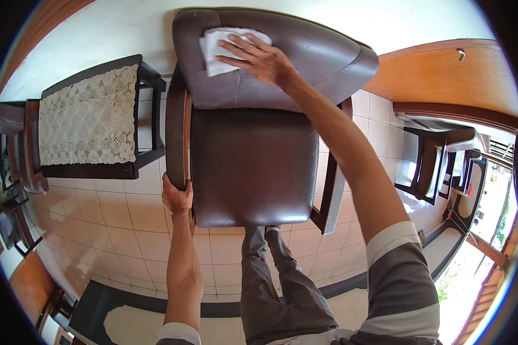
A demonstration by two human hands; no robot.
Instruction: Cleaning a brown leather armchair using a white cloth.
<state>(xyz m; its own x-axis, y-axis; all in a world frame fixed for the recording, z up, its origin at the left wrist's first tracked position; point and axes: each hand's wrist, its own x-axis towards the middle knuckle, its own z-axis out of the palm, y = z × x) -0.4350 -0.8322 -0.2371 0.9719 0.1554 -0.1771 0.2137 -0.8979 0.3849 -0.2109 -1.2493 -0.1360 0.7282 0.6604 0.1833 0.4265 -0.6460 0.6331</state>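
A dark brown leather armchair (253, 167) with wooden arms stands in front of me. My right hand (265, 62) lies flat with fingers spread over a folded white cloth (217, 66), pressing it against the upper left of the backrest (311, 63). Part of the cloth is hidden beneath the palm. Lower on the left, my left hand (177, 195) is closed round the front end of the chair's left armrest (177, 132); some of its fingers are hidden by the arm.
Left of the chair is a dark side table (89, 171) with a cream lace cloth (86, 118) on it. A wooden door (443, 75) is at the right, with another dark chair (429, 161) beyond. Pale tiles (138, 241) cover the floor. My legs stand close to the seat.
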